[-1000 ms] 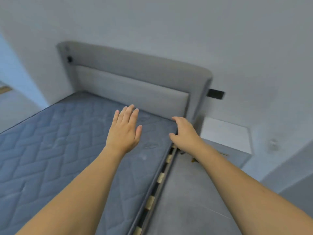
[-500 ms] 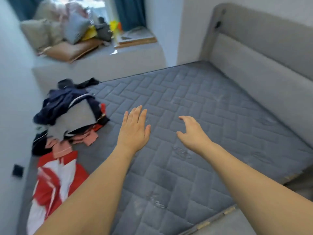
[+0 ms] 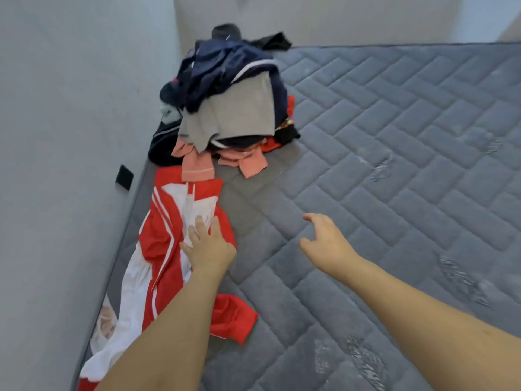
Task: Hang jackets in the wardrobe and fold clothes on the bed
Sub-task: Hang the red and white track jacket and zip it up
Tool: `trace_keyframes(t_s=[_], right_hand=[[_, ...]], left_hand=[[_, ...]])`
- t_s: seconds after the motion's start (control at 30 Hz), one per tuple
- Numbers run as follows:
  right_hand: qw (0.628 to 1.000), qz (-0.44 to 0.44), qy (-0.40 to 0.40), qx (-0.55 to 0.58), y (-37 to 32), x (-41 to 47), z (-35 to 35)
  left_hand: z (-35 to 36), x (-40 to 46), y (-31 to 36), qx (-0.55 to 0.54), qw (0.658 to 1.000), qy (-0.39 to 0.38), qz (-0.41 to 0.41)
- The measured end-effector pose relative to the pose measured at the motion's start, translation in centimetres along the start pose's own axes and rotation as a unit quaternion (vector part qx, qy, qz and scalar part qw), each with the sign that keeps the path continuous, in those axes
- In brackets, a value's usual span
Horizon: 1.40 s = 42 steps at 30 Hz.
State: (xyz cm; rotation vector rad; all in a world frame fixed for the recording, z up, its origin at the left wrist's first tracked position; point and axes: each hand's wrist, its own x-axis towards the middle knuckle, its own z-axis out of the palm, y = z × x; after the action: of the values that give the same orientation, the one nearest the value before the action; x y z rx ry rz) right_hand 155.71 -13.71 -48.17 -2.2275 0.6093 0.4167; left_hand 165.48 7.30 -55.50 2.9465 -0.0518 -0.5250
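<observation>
So I'm looking down at the bed [image 3: 394,165], bare grey quilted mattress, pushed up against a pale wall [image 3: 56,136] on the left. My left hand [image 3: 208,246] is lying flat on the red and white jacket [image 3: 166,244], fingers fairly straight and spread over the white part, not gripping anything as far as I can see. That jacket is stretching along the left edge of the mattress, right by the wall, with one red sleeve end sticking out toward the middle under my forearm. My right hand [image 3: 324,241] is hovering over bare mattress just to the right, fingers loosely curled, holding nothing. Further up, a messy pile of clothes [image 3: 231,103] is sitting near the wall: navy stuff on top, a grey piece draped over the front, some salmon pink bits poking out underneath, touching the jacket's top end. There's a small black square thing [image 3: 124,177] on the wall beside it.
</observation>
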Motion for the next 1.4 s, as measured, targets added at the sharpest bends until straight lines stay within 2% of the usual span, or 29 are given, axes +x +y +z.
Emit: trace_keyframes(t_s=[0.1, 0.17, 0.3, 0.37, 0.43, 0.5, 0.57, 0.67, 0.73, 0.77, 0.83, 0.87, 0.93, 1.03, 1.1, 1.17, 1.23, 1.3, 1.33, 1.4], right_hand=[[0.999, 0.010, -0.032, 0.006, 1.7, 3.3, 5.2], [0.999, 0.016, -0.048, 0.007, 3.0, 4.8, 8.1], [0.996, 0.032, -0.082, 0.018, 5.6, 7.0, 11.9], [0.995, 0.037, -0.088, 0.020, 6.6, 7.9, 12.9], [0.994, 0.047, -0.092, 0.027, 7.2, 8.6, 13.2], [0.992, 0.073, -0.081, 0.058, 7.3, 9.2, 13.1], [0.990, 0.101, -0.040, 0.091, 7.1, 9.7, 13.0], [0.985, 0.137, -0.015, 0.104, 6.6, 10.7, 13.1], [0.977, 0.184, -0.033, 0.103, 6.9, 11.0, 13.5], [0.974, 0.208, -0.037, 0.085, 7.4, 11.1, 13.8], [0.970, 0.241, -0.020, 0.030, 8.5, 11.4, 14.2], [0.968, 0.251, -0.003, 0.016, 9.1, 11.5, 14.3], [0.963, 0.266, 0.043, 0.033, 10.0, 11.7, 14.7], [0.951, 0.271, 0.127, 0.083, 11.3, 11.5, 16.0], [0.955, 0.251, 0.146, 0.055, 12.2, 10.9, 17.0], [0.960, 0.236, 0.146, 0.025, 13.0, 10.7, 17.6], [0.958, 0.237, 0.154, 0.038, 13.3, 11.0, 17.6], [0.943, 0.260, 0.186, 0.089, 13.6, 11.3, 17.3], [0.932, 0.279, 0.204, 0.106, 14.0, 11.2, 17.0], [0.928, 0.307, 0.196, 0.076, 14.9, 10.5, 16.5]], left_hand=[[4.9, 3.4, -4.2, -0.043, 0.988, -0.073, -0.129], [8.2, 4.9, -6.2, -0.067, 0.977, -0.108, -0.169], [13.5, 5.4, -7.3, 0.070, 0.991, -0.002, -0.117], [14.3, 5.6, -7.3, 0.051, 0.992, 0.020, -0.110], [14.3, 5.1, -6.7, -0.006, 0.992, 0.001, -0.124], [14.5, 3.2, -4.7, -0.040, 0.994, -0.052, -0.087], [15.2, -0.5, -1.7, -0.083, 0.987, -0.136, -0.013], [16.5, -6.7, 2.7, -0.127, 0.937, -0.303, 0.119], [16.3, -8.8, 4.6, -0.125, 0.911, -0.346, 0.186], [15.8, -8.5, 5.1, -0.122, 0.924, -0.294, 0.212], [15.4, -6.3, 4.9, -0.085, 0.955, -0.102, 0.264], [15.2, -5.0, 4.5, -0.075, 0.965, -0.069, 0.243], [15.1, -2.4, 3.7, -0.023, 0.981, -0.105, 0.160], [15.7, 0.2, 3.3, 0.018, 0.994, -0.075, 0.071], [16.1, 1.9, 3.2, 0.014, 0.997, -0.065, 0.031], [16.8, 3.5, 3.0, 0.035, 0.998, -0.046, 0.027], [17.5, 3.8, 3.4, 0.062, 0.993, 0.003, 0.104], [18.3, 3.1, 4.5, 0.054, 0.969, 0.043, 0.238], [18.8, 2.4, 5.1, 0.062, 0.955, 0.039, 0.288], [19.5, 1.5, 6.2, 0.107, 0.948, -0.019, 0.298]])
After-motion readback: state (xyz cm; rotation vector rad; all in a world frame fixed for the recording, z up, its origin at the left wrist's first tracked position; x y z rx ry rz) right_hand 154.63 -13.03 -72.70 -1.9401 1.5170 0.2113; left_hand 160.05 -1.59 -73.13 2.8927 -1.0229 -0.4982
